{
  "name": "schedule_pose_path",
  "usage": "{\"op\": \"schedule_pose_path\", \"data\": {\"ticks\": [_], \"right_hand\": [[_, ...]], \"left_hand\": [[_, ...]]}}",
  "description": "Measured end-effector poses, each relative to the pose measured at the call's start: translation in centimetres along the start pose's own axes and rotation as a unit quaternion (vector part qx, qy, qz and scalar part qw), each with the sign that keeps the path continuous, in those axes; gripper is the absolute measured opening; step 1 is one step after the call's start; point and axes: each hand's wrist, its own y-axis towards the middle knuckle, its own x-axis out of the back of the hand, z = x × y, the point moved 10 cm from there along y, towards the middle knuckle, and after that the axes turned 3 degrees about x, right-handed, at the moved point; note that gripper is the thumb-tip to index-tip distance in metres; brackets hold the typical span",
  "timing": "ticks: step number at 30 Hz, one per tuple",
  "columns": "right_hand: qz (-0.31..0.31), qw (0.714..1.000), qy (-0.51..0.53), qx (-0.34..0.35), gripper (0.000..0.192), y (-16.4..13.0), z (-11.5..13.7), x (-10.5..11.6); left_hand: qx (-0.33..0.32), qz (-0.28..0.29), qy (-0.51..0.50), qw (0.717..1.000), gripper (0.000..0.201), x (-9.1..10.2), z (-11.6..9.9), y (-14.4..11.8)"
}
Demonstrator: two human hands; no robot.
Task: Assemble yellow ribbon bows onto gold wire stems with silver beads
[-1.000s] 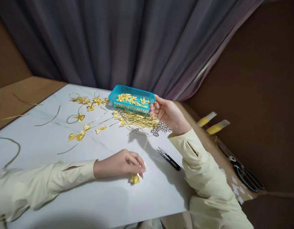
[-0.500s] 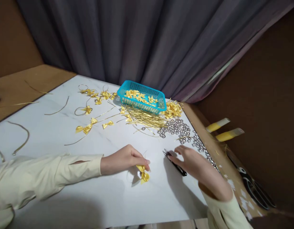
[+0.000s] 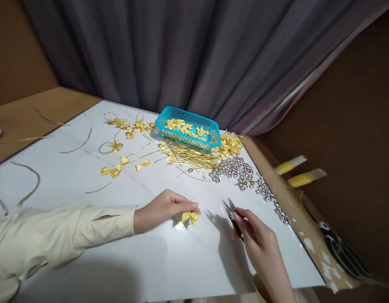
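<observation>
Yellow ribbon bow [image 3: 190, 216] sits near the middle of the white table [image 3: 96, 252], pinched at the fingertips of the left hand [image 3: 163, 209], whose thumb and forefinger close narrowly on its knot; the hand's heel rests on the tabletop and a cream sleeve [image 3: 49, 237] runs out toward 9 o'clock. From the bow, toward 9 and 10 o'clock, loose gold cords [image 3: 28, 185] lie curved along the table's left side. Toward 11 o'clock more finished bows [image 3: 114, 170] lie scattered with their gold loops, well apart from the held one. At about 12 o'clock stands a turquoise basket [image 3: 182, 141] holding yellow bows, and just in front of it a bundle of gold wires [image 3: 194, 158] lies flat. Toward 1 o'clock a heap of silver bells [image 3: 237, 168] spreads along the table's right edge, with a small pile of yellow bows [image 3: 229, 145] behind it. At 3 o'clock from the held bow, near it but not touching, the right hand [image 3: 260, 246] grips black thread snips [image 3: 234, 214], fingers wrapped on the handles and the short blades slightly parted, pointing toward 11 o'clock. Farther right, off the table, two yellow-and-white tubes [image 3: 297, 172] and large black scissors [image 3: 346, 252] lie on the brown surface.
</observation>
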Motion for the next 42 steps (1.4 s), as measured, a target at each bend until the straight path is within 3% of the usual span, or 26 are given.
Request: {"op": "schedule_pose_path", "data": {"ticks": [3,6,13,24,42], "right_hand": [[-0.018,0.993,0.108,-0.039,0.029,-1.0,1.6,-0.1],[-0.005,0.989,0.137,-0.05,0.028,-1.3,3.2,-1.4],[-0.011,0.996,0.083,-0.014,0.032,-0.9,4.9,-3.2],[-0.045,0.997,0.028,0.059,0.029,-0.2,6.9,-3.2],[-0.099,0.984,-0.049,0.14,0.036,-0.4,9.2,-3.4]], "left_hand": [[-0.006,-0.008,-0.002,1.0,0.036,0.2,-0.1,0.0],[-0.012,-0.017,-0.007,1.0,0.036,0.3,-0.1,0.0],[-0.015,-0.028,-0.016,0.999,0.036,0.3,-0.1,0.1],[-0.036,-0.026,-0.012,0.999,0.041,0.0,-0.6,0.0],[-0.048,0.002,-0.022,0.999,0.033,-0.6,-1.2,-0.3]]}}
